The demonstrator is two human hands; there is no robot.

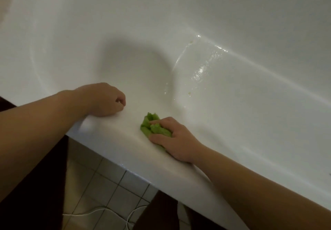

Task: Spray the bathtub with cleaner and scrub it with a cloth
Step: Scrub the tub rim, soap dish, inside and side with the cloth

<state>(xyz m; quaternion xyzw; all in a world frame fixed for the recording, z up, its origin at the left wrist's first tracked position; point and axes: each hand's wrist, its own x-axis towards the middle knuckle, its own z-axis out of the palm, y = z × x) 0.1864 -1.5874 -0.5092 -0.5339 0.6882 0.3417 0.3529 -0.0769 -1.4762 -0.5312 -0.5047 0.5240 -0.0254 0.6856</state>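
bathtub [232, 32] — one, one green cloth [154, 127] bunched under right hand [176, 140]

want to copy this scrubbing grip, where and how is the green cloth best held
Grip the green cloth as a bunched wad from above, as the right hand does: fingers curled over the top, thumb on its near side, pressing it onto the bathtub rim. It is crumpled and lies flat, so a top grip probably suits.

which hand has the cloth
The right hand grips the bunched green cloth against the bathtub rim. The left hand holds nothing; it rests on the rim with fingers curled.
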